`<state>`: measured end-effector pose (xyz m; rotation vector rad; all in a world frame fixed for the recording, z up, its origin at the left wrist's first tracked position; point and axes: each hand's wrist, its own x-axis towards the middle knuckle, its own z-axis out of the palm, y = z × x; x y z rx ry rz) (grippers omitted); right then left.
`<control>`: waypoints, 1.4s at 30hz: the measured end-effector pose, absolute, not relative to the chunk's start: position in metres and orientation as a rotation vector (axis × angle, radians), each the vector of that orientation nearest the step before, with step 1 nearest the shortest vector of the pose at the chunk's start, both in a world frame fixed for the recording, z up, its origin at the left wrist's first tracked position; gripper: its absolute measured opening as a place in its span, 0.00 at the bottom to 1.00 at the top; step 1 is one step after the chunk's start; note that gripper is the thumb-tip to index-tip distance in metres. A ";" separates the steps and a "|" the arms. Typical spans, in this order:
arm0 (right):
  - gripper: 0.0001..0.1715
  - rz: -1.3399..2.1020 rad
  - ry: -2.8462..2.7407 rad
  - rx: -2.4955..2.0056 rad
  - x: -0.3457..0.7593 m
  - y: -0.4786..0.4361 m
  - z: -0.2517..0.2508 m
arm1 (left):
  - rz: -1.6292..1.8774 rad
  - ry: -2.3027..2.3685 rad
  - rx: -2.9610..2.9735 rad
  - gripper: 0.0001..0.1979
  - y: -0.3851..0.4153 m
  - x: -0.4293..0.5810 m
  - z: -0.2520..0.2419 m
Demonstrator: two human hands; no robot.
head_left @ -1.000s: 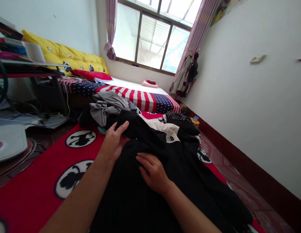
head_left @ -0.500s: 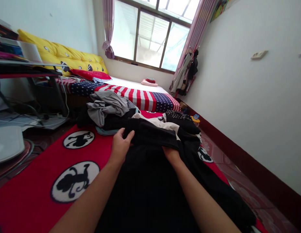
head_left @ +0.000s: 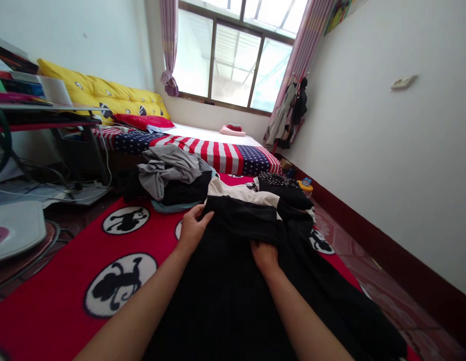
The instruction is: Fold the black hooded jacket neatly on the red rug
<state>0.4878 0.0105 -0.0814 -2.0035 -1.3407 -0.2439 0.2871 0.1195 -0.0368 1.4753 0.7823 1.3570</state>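
A black garment with a cream upper part (head_left: 244, 193) lies spread over the red rug, and a long black sleeve trails down its right side. One black section (head_left: 242, 218) is folded across the garment just below the cream part. My left hand (head_left: 193, 225) pinches the left end of this folded section between thumb and fingers. At its lower right edge, my right hand (head_left: 265, 255) grips the cloth, its fingers partly hidden beneath the fold.
Beyond my left hand is a heap of clothes with a grey garment (head_left: 173, 168) on top. Folded dark clothes (head_left: 285, 193) lie at the far right of the red rug (head_left: 75, 281). A bed (head_left: 218, 155) stands under the window, a desk (head_left: 48, 108) at left.
Both hands have come slightly nearer with the folded black section, so more of the cream part shows. The camera view has shifted a little.
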 end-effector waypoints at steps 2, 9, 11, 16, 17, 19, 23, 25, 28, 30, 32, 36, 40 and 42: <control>0.37 -0.252 -1.352 -2.002 0.486 0.010 -0.078 | 1.291 0.880 1.569 0.14 0.125 0.296 -0.031; 0.21 -0.385 -1.506 -2.032 0.463 -0.006 -0.066 | 1.180 1.424 1.756 0.09 0.135 0.307 -0.052; 0.16 -0.374 -1.574 -2.032 0.451 -0.018 -0.060 | 1.256 1.441 1.802 0.13 0.131 0.307 -0.054; 0.12 -0.287 -1.673 -1.660 0.440 -0.032 -0.019 | 1.564 1.246 2.151 0.16 0.115 0.305 -0.043; 0.13 -0.310 -1.625 -1.614 0.446 -0.029 -0.010 | 1.555 1.161 2.261 0.13 0.112 0.305 -0.040; 0.13 -0.366 -1.503 -1.620 0.467 -0.016 0.005 | 1.429 0.988 2.455 0.08 0.107 0.305 -0.037; 0.15 -0.337 -1.297 -1.921 0.531 0.017 0.013 | 1.190 0.913 2.646 0.14 0.103 0.309 -0.038; 0.17 -0.216 -1.250 -2.102 0.559 0.031 0.011 | 1.150 0.965 2.668 0.17 0.104 0.310 -0.040; 0.16 -0.006 -1.325 -2.213 0.584 0.046 0.012 | 1.111 1.003 2.680 0.16 0.105 0.312 -0.043; 0.11 0.055 -1.381 -2.225 0.590 0.051 0.015 | 1.088 1.039 2.667 0.12 0.105 0.313 -0.045; 0.07 0.023 -1.359 -2.243 0.592 0.055 0.019 | 1.072 1.129 2.625 0.08 0.105 0.314 -0.047; 0.12 -0.116 -1.150 -2.288 0.591 0.059 0.014 | 1.035 1.327 2.595 0.25 0.105 0.318 -0.050; 0.12 -0.047 -1.096 -2.330 0.586 0.055 -0.006 | 0.960 1.387 2.637 0.29 0.107 0.321 -0.053; 0.14 -0.029 -1.117 -2.307 0.579 0.045 -0.010 | 0.937 1.408 2.635 0.33 0.107 0.322 -0.054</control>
